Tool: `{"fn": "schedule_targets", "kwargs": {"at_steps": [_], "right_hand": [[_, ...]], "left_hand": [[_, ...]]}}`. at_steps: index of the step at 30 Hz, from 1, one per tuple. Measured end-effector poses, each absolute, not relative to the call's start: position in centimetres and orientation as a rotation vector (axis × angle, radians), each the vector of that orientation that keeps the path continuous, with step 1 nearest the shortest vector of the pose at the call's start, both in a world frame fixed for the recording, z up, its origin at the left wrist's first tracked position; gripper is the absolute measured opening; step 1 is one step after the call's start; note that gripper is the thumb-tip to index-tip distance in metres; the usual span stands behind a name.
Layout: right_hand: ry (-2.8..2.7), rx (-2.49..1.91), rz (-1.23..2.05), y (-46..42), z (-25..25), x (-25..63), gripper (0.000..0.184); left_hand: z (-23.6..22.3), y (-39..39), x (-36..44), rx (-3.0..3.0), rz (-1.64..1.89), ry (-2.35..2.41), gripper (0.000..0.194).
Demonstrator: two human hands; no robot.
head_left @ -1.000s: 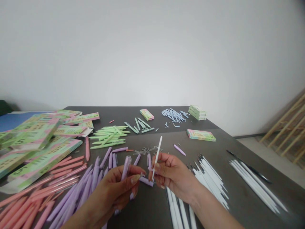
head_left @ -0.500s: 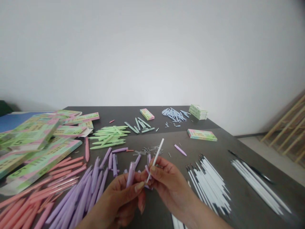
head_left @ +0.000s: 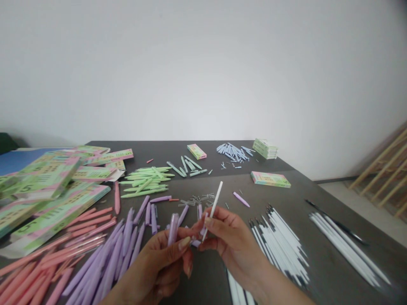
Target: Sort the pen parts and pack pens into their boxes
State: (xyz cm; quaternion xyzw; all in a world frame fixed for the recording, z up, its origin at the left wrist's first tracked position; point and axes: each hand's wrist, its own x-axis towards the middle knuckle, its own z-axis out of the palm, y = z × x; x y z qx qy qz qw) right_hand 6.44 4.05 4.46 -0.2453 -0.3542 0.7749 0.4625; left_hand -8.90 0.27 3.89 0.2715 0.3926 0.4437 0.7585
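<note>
My left hand [head_left: 162,260] is closed around a purple pen barrel [head_left: 173,228], whose rounded top sticks up past the fingers. A white pen refill [head_left: 216,195] slants upward between the thumb and fingers of my right hand [head_left: 233,237]. Against those same fingers is a small purple pen part [head_left: 204,223], partly hidden. The fingertips of both hands are close together, and what lies between them is too small to make out. Purple pen barrels [head_left: 119,250] are heaped beside my left hand, and white refills with dark tips [head_left: 278,245] lie to the right of my right hand.
Coral pen barrels [head_left: 28,275] and printed boxes [head_left: 60,212] crowd the left. Green barrels [head_left: 146,180], clear small parts [head_left: 197,199] and a lone purple piece [head_left: 241,199] lie mid-table. Blue pieces [head_left: 233,151] and stacked boxes [head_left: 265,149] stand farther back. More refills [head_left: 346,248] are at right.
My right hand has shifted slightly right with the white refill and small purple part, opening a small gap from my left fingertips. My left hand still grips the purple barrel.
</note>
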Motion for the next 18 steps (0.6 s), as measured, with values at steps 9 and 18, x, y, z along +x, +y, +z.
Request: {"fn": "schedule_targets", "kwargs": {"at_steps": [9,18], "right_hand": [[-0.813,-0.611,1.904,3.82,4.44,6.13,0.016],[-0.800,-0.654,1.882,3.91,4.21,6.02,0.014]], "left_hand": [[3.43,0.33,-9.15,0.630,1.009,0.865,0.017],[3.58,0.15,-8.79,0.638,1.030,0.902,0.017]]}}
